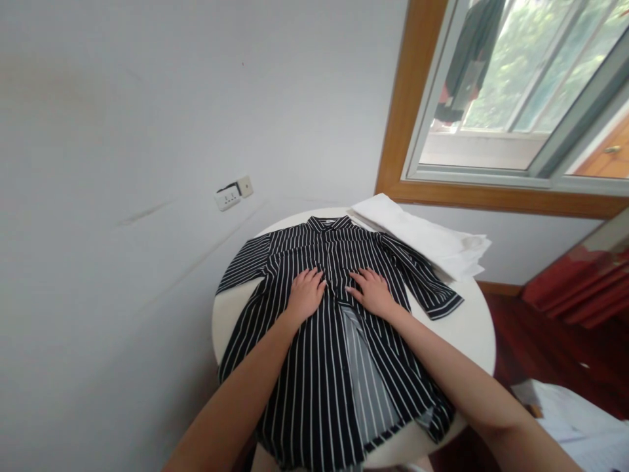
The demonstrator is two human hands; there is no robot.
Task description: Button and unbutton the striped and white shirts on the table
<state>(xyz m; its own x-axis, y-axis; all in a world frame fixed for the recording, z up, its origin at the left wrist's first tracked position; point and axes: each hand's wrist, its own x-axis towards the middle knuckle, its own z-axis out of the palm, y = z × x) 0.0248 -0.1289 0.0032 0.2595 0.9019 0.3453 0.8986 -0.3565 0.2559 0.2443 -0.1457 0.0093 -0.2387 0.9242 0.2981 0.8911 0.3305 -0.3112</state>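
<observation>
Pale wall (304,98) and wood-framed window (501,85) stand behind a round white tabletop (474,331); on it lies a striped shirt (319,341), left hand (306,295) and right hand (373,293) resting atop, fingers (304,277) slightly spread.

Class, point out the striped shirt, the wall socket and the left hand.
Striped shirt (317,341), head view: front panel.
Wall socket (228,198), head view: its faceplate.
Left hand (305,294), head view: back of the hand.

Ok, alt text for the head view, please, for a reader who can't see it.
A person's left hand and right hand rest palms-down on a black-and-white striped shirt, which parts open below them, laid out on a round white table. Folded white material lies at the table's far right, with a window beyond.
</observation>
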